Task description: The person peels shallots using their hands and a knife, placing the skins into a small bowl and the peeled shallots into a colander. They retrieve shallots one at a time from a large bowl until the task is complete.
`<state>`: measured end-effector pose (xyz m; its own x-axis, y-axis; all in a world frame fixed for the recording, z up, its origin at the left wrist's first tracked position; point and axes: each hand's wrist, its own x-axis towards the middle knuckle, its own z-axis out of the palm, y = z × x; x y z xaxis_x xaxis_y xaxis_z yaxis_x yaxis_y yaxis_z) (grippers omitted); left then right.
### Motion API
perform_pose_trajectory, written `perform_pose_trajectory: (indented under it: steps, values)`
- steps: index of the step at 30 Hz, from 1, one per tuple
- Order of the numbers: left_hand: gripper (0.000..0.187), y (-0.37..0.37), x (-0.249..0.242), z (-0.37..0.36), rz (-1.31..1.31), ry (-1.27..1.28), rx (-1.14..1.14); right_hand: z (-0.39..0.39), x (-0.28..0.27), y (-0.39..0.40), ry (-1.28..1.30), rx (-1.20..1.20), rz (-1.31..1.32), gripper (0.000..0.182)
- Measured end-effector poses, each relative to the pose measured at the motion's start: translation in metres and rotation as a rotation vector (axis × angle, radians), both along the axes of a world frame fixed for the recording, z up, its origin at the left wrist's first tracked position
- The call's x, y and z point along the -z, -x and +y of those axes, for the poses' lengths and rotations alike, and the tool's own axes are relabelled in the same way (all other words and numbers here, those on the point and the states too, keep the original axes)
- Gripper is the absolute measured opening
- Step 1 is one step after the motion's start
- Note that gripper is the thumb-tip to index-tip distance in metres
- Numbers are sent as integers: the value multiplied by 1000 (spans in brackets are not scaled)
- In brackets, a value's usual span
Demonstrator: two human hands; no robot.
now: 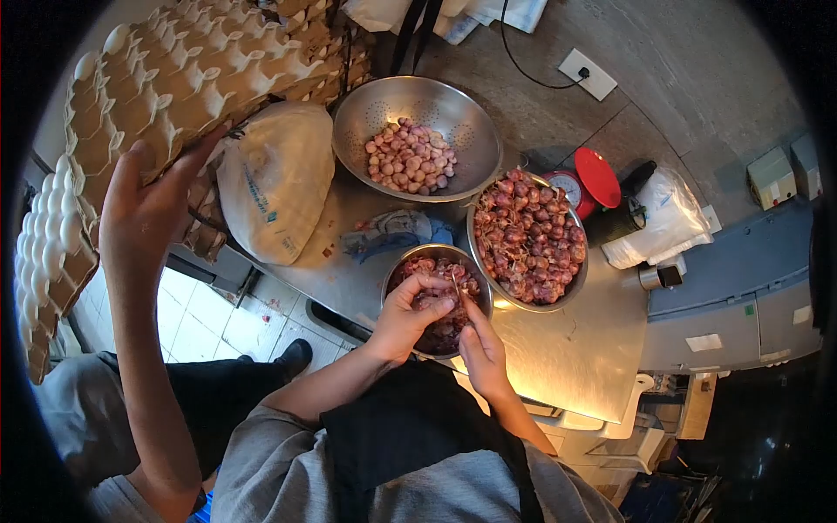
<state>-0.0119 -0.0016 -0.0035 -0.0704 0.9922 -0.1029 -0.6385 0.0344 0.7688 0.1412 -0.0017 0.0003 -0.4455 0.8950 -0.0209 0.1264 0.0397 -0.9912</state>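
Both my hands are over a small metal bowl holding dark red onion pieces or skins. My left hand is closed in a pinch above its left side, on something small I cannot make out. My right hand is closed round a small thin tool, perhaps a knife, its tip pointing up between my hands. Touching the small bowl on the right, a larger bowl is heaped with unpeeled red shallots. Behind stands a metal colander with paler, peeled shallots.
A blue-grey cloth and a full plastic bag lie on the steel table. A red scale stands behind the shallots. At the left, another person's hand touches stacked egg trays. A socket is on the wall.
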Motion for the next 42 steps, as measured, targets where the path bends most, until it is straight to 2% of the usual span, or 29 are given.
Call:
perform_pose_trajectory:
  steps: [1, 3, 5, 8, 12, 15, 16, 18, 23, 25, 27, 29, 35, 39, 42]
  values:
    - [20, 1, 2, 0, 7, 5, 12, 3, 9, -3, -63, 4, -31, 45]
    - [20, 2, 3, 0, -37, 21, 42, 4, 8, -4, -23, 20, -6, 44]
    - [21, 2, 2, 1, -137, 42, 81, 3, -10, 1, 182, 49, 107, 43]
    - [21, 7, -2, 2, -286, 79, 160, 11, -13, -6, 297, 92, 187, 43]
    - [20, 8, -7, 2, -353, 93, 146, 12, -27, -4, 216, 138, 149, 44]
    - [18, 8, 0, 4, -320, 104, 144, 6, -23, -5, 148, 40, 127, 45]
    - [18, 8, -1, 4, -308, 114, 140, 4, -19, -13, 237, -43, 156, 44]
    - [18, 8, -3, 3, -283, 110, 113, 3, -11, -10, 92, -34, -19, 44]
    - [17, 5, -5, 1, -187, 57, 54, 1, -17, 4, -43, -22, -77, 42]
    - [17, 3, 0, -1, -168, 55, 53, 1, -15, 1, -95, -7, -183, 42]
    - [17, 3, 1, -2, -163, 60, 58, 0, -13, 0, -5, 5, -119, 43]
    - [17, 3, 0, -3, -173, 71, 73, -1, -12, 1, 223, 15, 114, 44]
    - [16, 1, -2, -3, -128, 39, 18, -3, -19, 4, 186, -29, 121, 45]
    - [17, 2, 1, -6, -119, 53, 93, -1, -14, -1, 285, 23, 192, 44]
    - [20, 3, -2, -7, -214, 39, 167, 0, -13, -6, 388, 80, 266, 44]
